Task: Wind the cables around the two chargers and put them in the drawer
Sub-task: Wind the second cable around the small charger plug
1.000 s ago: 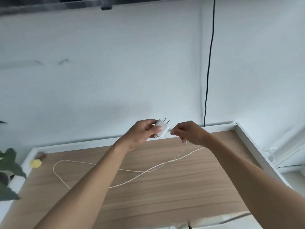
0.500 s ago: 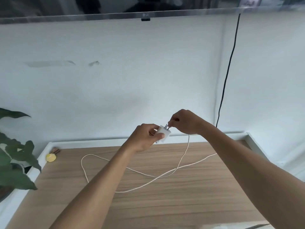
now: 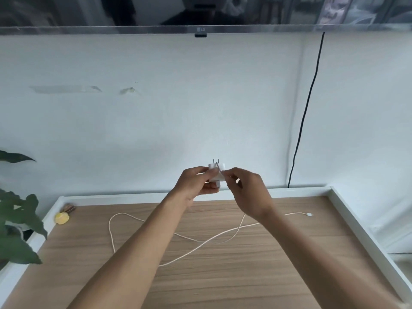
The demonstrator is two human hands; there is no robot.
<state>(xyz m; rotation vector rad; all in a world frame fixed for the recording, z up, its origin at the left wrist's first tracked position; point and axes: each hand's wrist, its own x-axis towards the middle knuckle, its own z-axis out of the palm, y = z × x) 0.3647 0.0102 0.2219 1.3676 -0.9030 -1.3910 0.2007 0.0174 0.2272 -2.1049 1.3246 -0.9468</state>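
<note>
The left hand [image 3: 196, 185] is raised above the wooden surface [image 3: 245, 277], its fingers [image 3: 205, 173] curled round the white charger [image 3: 213, 167], whose two prongs point upward. The right hand [image 3: 248, 192] is just beside it, thumb and forefinger pinching the pale cable [image 3: 109, 228] against the charger's side. From there the cable drops to the surface and lies in a loose, crossing loop; its small connector [image 3: 309, 214] rests near the right rim. A yellow object [image 3: 61, 218] sits at the far left corner, green plant leaves [image 3: 20, 219] beside it. On the wall behind, a black cord [image 3: 305, 121] hangs from a screen [image 3: 200, 30].
</note>
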